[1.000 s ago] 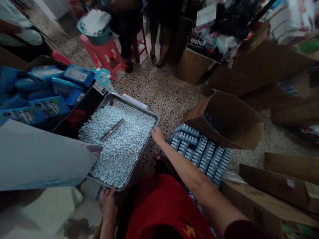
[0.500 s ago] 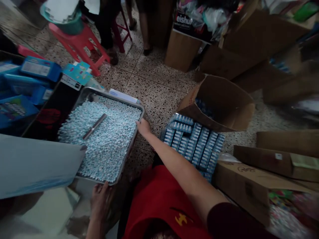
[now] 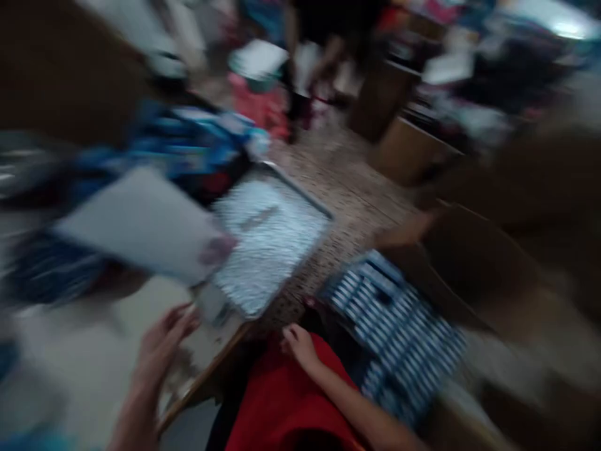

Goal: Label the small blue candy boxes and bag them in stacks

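Note:
Blur runs through the whole view. My left hand (image 3: 164,341) is at the lower left, above the pale tabletop (image 3: 126,351), fingers stretched towards the tray corner and nothing visible in them. In front of the red apron (image 3: 291,394) is my right hand (image 3: 300,346), its fingers loosely bent and apart, apparently holding nothing. Both hands are off the metal tray (image 3: 305,195). Small pale-blue pieces (image 3: 267,250) heap up in it, with a flat strip (image 3: 260,217) lying on top. A large pale sheet or panel (image 3: 145,225) covers the tray's left side.
Rows of small blue-and-white packs (image 3: 399,332) stand to the right of the apron. Beyond them is an open cardboard box (image 3: 451,250). Blue boxes (image 3: 173,144) pile up behind the tray, near a red stool (image 3: 260,106). A person (image 3: 328,37) is at the back.
Both my hands have let go of the tray; the right has drawn back to the apron, the left has moved left over the tabletop. The view has swung, shifting the scene right.

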`<action>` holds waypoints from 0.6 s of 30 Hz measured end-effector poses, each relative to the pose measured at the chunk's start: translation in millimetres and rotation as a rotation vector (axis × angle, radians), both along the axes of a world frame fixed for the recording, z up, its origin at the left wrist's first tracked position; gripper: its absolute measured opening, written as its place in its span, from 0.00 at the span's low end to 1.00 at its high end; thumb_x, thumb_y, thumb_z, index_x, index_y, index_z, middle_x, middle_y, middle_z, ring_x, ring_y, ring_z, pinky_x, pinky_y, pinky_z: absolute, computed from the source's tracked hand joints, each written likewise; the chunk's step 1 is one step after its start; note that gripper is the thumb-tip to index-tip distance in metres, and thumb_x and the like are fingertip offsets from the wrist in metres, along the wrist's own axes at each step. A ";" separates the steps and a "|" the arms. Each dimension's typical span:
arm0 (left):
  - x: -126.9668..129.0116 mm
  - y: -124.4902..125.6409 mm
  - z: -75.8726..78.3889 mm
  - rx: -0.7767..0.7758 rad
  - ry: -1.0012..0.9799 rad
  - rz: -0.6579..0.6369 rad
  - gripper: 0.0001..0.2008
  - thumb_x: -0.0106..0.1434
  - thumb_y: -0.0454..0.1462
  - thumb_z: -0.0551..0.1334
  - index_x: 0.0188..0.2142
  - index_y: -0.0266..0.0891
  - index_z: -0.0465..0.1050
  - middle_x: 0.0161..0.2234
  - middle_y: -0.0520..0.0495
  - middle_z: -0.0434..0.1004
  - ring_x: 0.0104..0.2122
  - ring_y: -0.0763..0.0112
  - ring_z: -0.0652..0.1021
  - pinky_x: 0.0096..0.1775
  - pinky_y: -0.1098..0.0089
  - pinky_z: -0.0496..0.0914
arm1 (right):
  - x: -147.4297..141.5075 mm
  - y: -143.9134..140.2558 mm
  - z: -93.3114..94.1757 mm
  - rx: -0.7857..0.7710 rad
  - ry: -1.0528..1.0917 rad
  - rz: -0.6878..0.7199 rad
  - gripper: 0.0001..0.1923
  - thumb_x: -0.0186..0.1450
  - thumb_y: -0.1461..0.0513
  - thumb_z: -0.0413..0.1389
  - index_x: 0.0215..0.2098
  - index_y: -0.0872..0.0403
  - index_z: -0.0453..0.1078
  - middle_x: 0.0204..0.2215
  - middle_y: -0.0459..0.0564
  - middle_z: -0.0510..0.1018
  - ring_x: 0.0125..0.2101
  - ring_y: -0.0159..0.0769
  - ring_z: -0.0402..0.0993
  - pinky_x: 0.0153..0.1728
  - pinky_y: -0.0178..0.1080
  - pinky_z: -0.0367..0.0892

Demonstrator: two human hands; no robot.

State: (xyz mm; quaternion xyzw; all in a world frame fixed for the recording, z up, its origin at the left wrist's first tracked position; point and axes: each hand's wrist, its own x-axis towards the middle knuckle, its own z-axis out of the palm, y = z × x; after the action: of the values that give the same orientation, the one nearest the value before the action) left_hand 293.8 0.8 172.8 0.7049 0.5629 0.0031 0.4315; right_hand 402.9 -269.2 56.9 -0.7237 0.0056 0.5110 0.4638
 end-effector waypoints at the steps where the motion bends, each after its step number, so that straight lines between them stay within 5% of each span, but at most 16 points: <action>1: 3.4 -5.8 24.8 0.055 -0.141 0.135 0.26 0.58 0.50 0.67 0.49 0.34 0.75 0.39 0.37 0.83 0.36 0.55 0.83 0.43 0.55 0.77 | -20.4 -2.4 0.8 0.043 0.033 0.134 0.26 0.61 0.37 0.50 0.26 0.50 0.62 0.18 0.46 0.72 0.19 0.36 0.73 0.21 0.35 0.66; 3: 18.1 4.5 65.5 0.226 -0.396 0.338 0.21 0.61 0.42 0.67 0.51 0.35 0.74 0.45 0.38 0.81 0.38 0.65 0.82 0.42 0.63 0.76 | -39.4 2.0 -9.6 0.125 0.085 0.422 0.29 0.55 0.33 0.47 0.28 0.49 0.63 0.18 0.48 0.72 0.19 0.40 0.74 0.20 0.38 0.67; 5: 17.7 50.9 96.9 0.415 -0.602 0.483 0.20 0.60 0.36 0.68 0.51 0.35 0.74 0.46 0.39 0.81 0.34 0.71 0.81 0.38 0.69 0.75 | -41.2 29.9 -26.1 0.139 0.131 0.613 0.30 0.48 0.33 0.52 0.28 0.48 0.68 0.21 0.50 0.74 0.20 0.43 0.76 0.23 0.42 0.71; 7: -15.2 96.8 127.5 0.640 -0.776 0.513 0.17 0.62 0.37 0.68 0.50 0.35 0.75 0.47 0.38 0.81 0.34 0.72 0.81 0.39 0.70 0.74 | -43.4 68.8 -32.7 0.188 0.088 0.806 0.27 0.47 0.35 0.55 0.26 0.48 0.71 0.23 0.51 0.76 0.25 0.45 0.79 0.28 0.45 0.75; 9: -66.9 109.7 157.3 0.794 -0.775 0.540 0.15 0.63 0.37 0.68 0.48 0.34 0.76 0.45 0.39 0.81 0.36 0.70 0.81 0.40 0.70 0.74 | -46.4 100.4 -26.1 0.222 0.017 0.948 0.25 0.47 0.37 0.57 0.24 0.47 0.72 0.23 0.52 0.77 0.27 0.48 0.80 0.31 0.46 0.77; 14: -224.3 32.6 207.1 1.111 -0.288 0.671 0.11 0.64 0.40 0.67 0.44 0.38 0.78 0.43 0.45 0.80 0.43 0.68 0.79 0.48 0.66 0.72 | -52.1 156.5 4.1 0.252 -0.017 0.968 0.26 0.47 0.38 0.61 0.30 0.48 0.76 0.31 0.55 0.82 0.35 0.53 0.83 0.36 0.48 0.79; 17: -341.3 -37.5 201.5 1.243 0.069 1.116 0.18 0.67 0.50 0.62 0.44 0.37 0.76 0.42 0.48 0.77 0.44 0.64 0.77 0.52 0.58 0.71 | -88.3 203.8 31.7 0.240 -0.023 0.819 0.33 0.47 0.36 0.62 0.40 0.49 0.76 0.40 0.59 0.83 0.42 0.55 0.83 0.41 0.49 0.79; 18: -381.7 -59.0 192.4 1.152 0.137 1.268 0.23 0.68 0.53 0.59 0.48 0.36 0.74 0.45 0.48 0.77 0.45 0.60 0.77 0.52 0.54 0.71 | -109.1 224.2 48.1 0.278 -0.044 0.806 0.35 0.50 0.36 0.62 0.44 0.49 0.76 0.44 0.60 0.83 0.45 0.55 0.82 0.43 0.49 0.79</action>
State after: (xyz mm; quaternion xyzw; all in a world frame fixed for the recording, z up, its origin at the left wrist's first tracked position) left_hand -87.9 -58.2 365.1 0.3651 0.7860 0.4862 -0.1120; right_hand 293.8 -45.0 105.0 -0.6095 -0.3567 0.6316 0.3200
